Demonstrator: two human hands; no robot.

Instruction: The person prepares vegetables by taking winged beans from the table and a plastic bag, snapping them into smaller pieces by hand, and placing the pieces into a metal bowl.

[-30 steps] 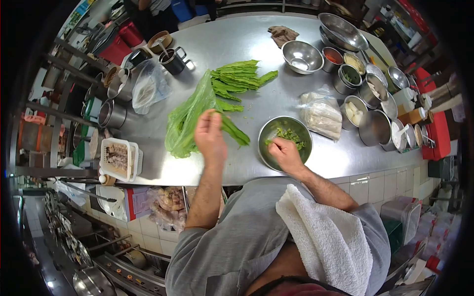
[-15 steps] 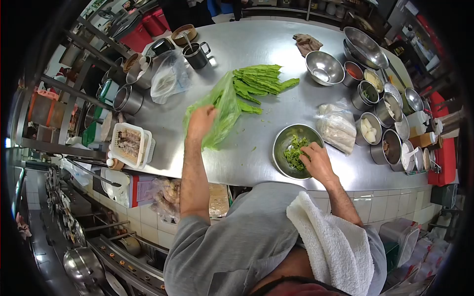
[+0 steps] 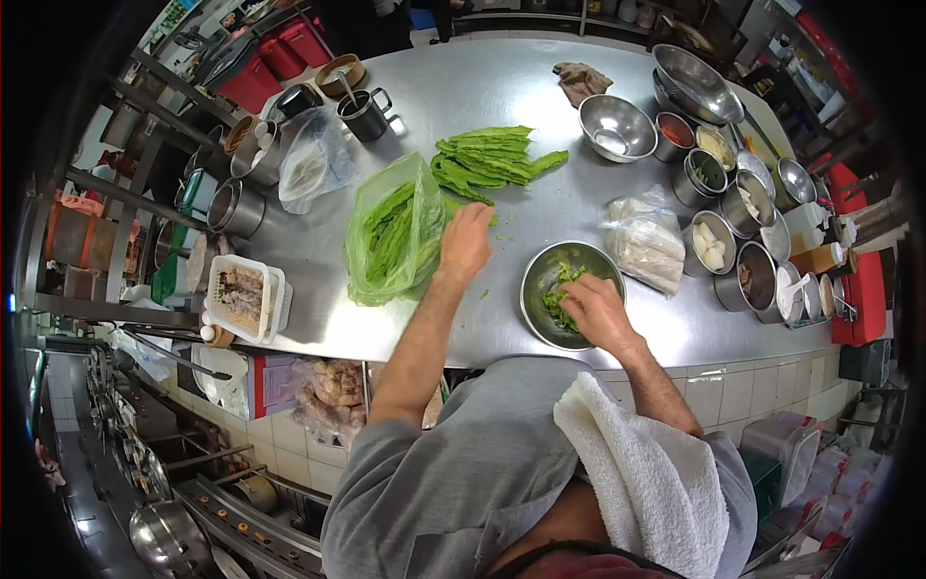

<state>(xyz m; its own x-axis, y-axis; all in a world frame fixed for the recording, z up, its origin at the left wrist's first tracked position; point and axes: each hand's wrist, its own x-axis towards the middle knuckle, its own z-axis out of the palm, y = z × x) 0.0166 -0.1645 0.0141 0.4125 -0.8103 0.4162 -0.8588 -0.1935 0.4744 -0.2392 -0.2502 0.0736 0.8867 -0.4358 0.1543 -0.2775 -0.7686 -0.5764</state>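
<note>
My right hand (image 3: 595,307) reaches over the rim of a steel mixing bowl (image 3: 530,315), its fingers bent and closed among small cut green pieces (image 3: 559,282). My left hand (image 3: 468,241) is at the right side of a thin green plastic bag (image 3: 371,265), its fingers stretched toward the beans and a little apart; I see nothing clearly held in it. Long frilly winged beans (image 3: 395,217) fill the bag, whose mouth gapes upward. More winged beans (image 3: 492,159) lie piled on the steel table just beyond my left hand. Small green scraps lie between bag and bowl.
A plastic-wrapped pale packet (image 3: 646,246) sits right of the bowl. Several steel pots of ingredients line the right side, beside an empty steel bowl (image 3: 617,128). On the left are a dark mug (image 3: 363,117), a clear bag (image 3: 316,164) and a white basket (image 3: 249,297).
My left hand has let go of the green bag and moved right, toward the winged beans. The bag now stands fuller and open. My right hand stays in the bowl.
</note>
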